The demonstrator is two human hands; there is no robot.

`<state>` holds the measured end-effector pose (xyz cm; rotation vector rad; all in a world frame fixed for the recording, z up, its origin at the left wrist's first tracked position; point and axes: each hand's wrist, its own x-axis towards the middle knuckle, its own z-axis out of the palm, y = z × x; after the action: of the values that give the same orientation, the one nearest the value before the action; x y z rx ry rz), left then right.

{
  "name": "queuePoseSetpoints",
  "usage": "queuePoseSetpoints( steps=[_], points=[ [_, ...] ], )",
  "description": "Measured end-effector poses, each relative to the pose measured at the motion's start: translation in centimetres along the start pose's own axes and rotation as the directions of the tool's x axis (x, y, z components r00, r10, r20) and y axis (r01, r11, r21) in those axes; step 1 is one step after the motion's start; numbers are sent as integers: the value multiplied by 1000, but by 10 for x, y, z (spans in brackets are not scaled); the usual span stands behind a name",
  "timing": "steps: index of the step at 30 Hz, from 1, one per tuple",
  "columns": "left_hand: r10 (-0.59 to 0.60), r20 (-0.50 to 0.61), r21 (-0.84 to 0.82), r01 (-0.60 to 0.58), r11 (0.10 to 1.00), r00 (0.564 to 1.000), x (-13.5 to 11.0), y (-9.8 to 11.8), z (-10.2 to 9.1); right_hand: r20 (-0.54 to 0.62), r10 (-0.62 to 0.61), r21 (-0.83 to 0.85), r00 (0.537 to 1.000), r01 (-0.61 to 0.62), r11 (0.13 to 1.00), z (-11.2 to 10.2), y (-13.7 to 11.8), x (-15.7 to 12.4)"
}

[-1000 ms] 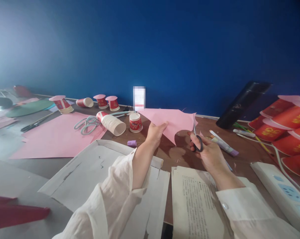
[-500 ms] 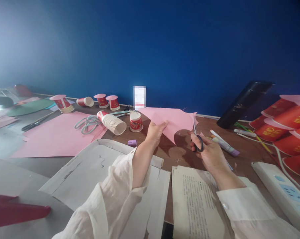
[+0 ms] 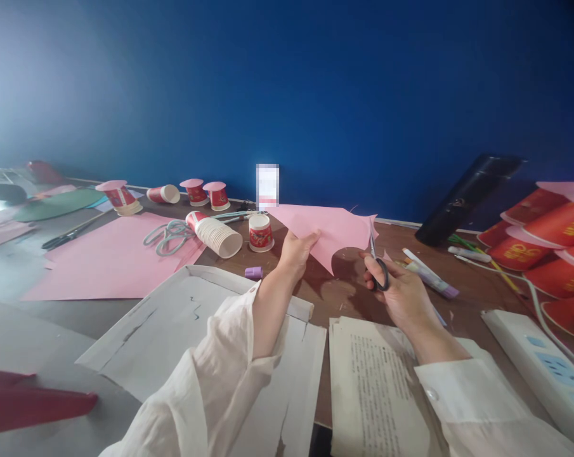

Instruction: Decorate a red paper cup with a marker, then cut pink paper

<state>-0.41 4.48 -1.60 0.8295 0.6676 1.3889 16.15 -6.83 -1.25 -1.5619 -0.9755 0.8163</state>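
Note:
My left hand (image 3: 297,252) pinches a sheet of pink paper (image 3: 337,231), thumb on top, and holds it above the brown table. A curved piece is cut out of the sheet's lower right edge. My right hand (image 3: 401,285) has its fingers through the dark handles of a pair of scissors (image 3: 380,270), whose blades point up at the right end of the paper. Left of the paper stands a red and white paper cup (image 3: 260,233). A stack of paper cups (image 3: 219,235) lies on its side beyond it, next to a looped pale cord (image 3: 170,236).
Pink sheets (image 3: 106,260) lie at left, near several cups topped with pink discs (image 3: 217,195). A printed booklet (image 3: 372,387) and a white board (image 3: 172,330) are in front. At right are markers (image 3: 432,276), a black cylinder (image 3: 467,200), stacked red cups (image 3: 553,235) and a power strip (image 3: 534,355).
Almost nothing differs. Both hands, the pink paper and the scissors keep nearly the same position.

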Motion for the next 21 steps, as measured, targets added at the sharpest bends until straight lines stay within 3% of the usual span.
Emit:
queuePoseSetpoints(
  steps=[21],
  points=[
    [-39,-51,-37,37,999,998,-1,5,1,11,-2,-19,1000,3,1000,1,-2,-2]
  ],
)
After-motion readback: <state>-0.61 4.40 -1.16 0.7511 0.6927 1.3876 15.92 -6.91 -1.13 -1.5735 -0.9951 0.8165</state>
